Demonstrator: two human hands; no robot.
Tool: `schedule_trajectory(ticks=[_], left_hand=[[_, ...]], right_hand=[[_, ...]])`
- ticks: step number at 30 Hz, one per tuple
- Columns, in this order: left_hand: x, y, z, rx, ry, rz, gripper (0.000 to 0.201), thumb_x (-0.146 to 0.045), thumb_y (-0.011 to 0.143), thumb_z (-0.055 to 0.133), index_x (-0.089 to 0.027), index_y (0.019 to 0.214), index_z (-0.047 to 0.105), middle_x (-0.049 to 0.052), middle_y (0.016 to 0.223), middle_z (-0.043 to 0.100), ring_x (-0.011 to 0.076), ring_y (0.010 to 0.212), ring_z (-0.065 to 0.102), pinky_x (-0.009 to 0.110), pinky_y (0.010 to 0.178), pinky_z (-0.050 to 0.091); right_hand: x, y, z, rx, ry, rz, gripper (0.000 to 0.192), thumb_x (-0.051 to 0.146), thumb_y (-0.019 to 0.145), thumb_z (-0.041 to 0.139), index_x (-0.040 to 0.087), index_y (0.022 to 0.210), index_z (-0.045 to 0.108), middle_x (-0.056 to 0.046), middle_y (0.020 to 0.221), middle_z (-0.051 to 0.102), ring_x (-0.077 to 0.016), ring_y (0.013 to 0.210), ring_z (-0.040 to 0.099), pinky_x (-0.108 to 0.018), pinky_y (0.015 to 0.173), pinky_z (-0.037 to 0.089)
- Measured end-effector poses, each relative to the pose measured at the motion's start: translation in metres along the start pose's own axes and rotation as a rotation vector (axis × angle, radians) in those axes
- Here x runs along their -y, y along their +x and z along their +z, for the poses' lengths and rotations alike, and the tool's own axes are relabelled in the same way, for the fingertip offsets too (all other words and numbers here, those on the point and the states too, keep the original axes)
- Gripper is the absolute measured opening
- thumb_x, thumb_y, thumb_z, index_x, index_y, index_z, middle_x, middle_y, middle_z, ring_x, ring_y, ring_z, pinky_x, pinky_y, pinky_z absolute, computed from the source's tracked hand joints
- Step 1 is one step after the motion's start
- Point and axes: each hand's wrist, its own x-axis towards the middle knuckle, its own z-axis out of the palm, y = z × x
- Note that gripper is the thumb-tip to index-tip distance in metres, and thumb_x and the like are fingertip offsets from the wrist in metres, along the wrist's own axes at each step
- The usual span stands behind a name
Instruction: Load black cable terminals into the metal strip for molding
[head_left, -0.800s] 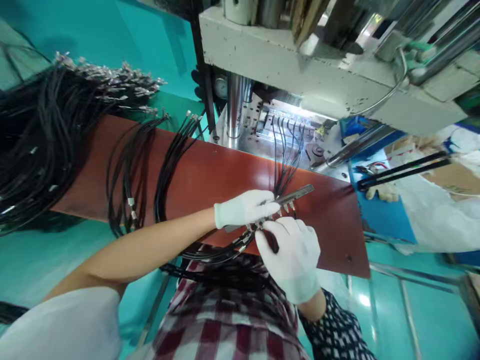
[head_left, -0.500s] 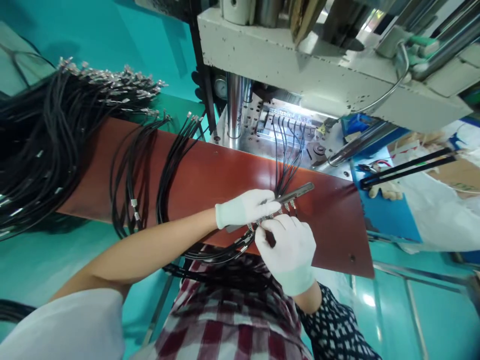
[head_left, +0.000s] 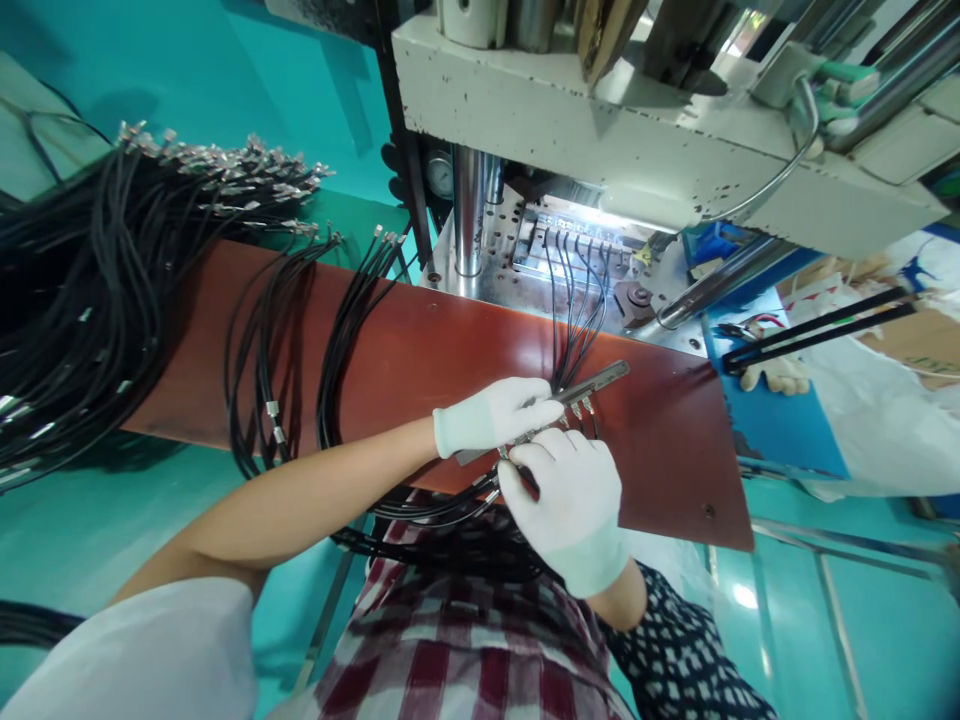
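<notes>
My left hand (head_left: 495, 414), in a white glove, is closed on a flat metal bar (head_left: 600, 382) that lies slantwise over the brown board. Several black cables with silver end fittings (head_left: 582, 407) sit along the bar's near edge. My right hand (head_left: 566, 500), gloved too, is closed with thumb and forefinger together at a cable end (head_left: 502, 453) by the bar's lower left part. Its fingertips partly hide that fitting. Black cables (head_left: 442, 510) run from there down and left past the board's front edge, across my lap.
A press (head_left: 645, 150) stands ahead, with several cables running into its lit lower die (head_left: 574, 250). Cable bundles (head_left: 352, 350) lie on the brown board (head_left: 450, 345), and a large cable heap (head_left: 97, 270) fills the left. Pliers and a glove (head_left: 776, 375) rest on a blue surface at right.
My right hand has shifted slightly left along the bar, its pinch now nearer the lower left end. My left hand keeps its grip on the bar.
</notes>
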Motion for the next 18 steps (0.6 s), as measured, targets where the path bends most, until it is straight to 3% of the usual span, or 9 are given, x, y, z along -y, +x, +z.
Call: schedule_trajectory(ticks=[4, 7, 11, 14, 16, 18], left_hand=[[-0.003, -0.002, -0.002, 0.035, 0.051, -0.029, 0.039, -0.052, 0.095, 0.045, -0.017, 0.079, 0.045, -0.003, 0.067, 0.046, 0.0102, 0.058, 0.049, 0.020, 0.051, 0.037], [-0.008, -0.002, -0.001, 0.049, 0.133, -0.078, 0.042, -0.056, 0.096, 0.041, -0.017, 0.082, 0.045, -0.003, 0.066, 0.046, 0.0107, 0.056, 0.048, 0.022, 0.052, 0.036], [-0.018, -0.001, 0.008, 0.047, 0.359, -0.022, 0.044, -0.056, 0.096, 0.040, -0.016, 0.079, 0.047, -0.001, 0.070, 0.049, 0.0126, 0.064, 0.047, 0.025, 0.059, 0.036], [-0.027, 0.005, 0.014, 0.130, 0.437, -0.028, 0.040, -0.052, 0.096, 0.042, -0.016, 0.080, 0.051, 0.000, 0.073, 0.054, 0.0143, 0.067, 0.050, 0.026, 0.063, 0.037], [-0.031, 0.018, 0.010, 0.029, 0.423, -0.024, 0.037, -0.050, 0.095, 0.046, -0.017, 0.077, 0.051, 0.000, 0.072, 0.053, 0.0148, 0.068, 0.049, 0.027, 0.066, 0.038], [-0.031, 0.040, -0.002, -0.274, 0.242, -0.027, 0.033, -0.047, 0.092, 0.052, -0.018, 0.077, 0.052, 0.000, 0.072, 0.052, 0.0155, 0.072, 0.050, 0.027, 0.070, 0.041]], right_hand=[[-0.054, 0.021, -0.033, 0.063, -0.191, -0.004, 0.025, 0.028, 0.096, 0.051, 0.028, 0.114, 0.069, 0.001, 0.109, 0.065, -0.0093, 0.090, 0.051, -0.028, 0.076, 0.030], [-0.090, 0.039, -0.044, 0.297, -0.307, -0.157, 0.034, 0.021, 0.097, 0.045, 0.029, 0.125, 0.063, 0.001, 0.123, 0.061, -0.0105, 0.092, 0.053, -0.027, 0.074, 0.032], [-0.103, 0.049, -0.041, 0.557, -0.321, -0.232, 0.041, 0.017, 0.097, 0.040, 0.029, 0.133, 0.056, -0.002, 0.123, 0.060, -0.0129, 0.096, 0.057, -0.027, 0.076, 0.037], [-0.109, 0.033, -0.040, 0.582, -0.271, -0.190, 0.036, 0.019, 0.099, 0.036, 0.024, 0.123, 0.062, -0.005, 0.111, 0.063, -0.0114, 0.092, 0.059, -0.025, 0.077, 0.039], [-0.122, 0.011, -0.042, 0.512, -0.245, -0.126, 0.033, 0.022, 0.099, 0.039, 0.021, 0.120, 0.063, -0.006, 0.109, 0.063, -0.0098, 0.091, 0.059, -0.023, 0.077, 0.040], [-0.141, -0.018, -0.046, 0.454, -0.245, -0.015, 0.032, 0.027, 0.098, 0.042, 0.021, 0.121, 0.063, -0.006, 0.109, 0.063, -0.0090, 0.090, 0.060, -0.021, 0.076, 0.041]])
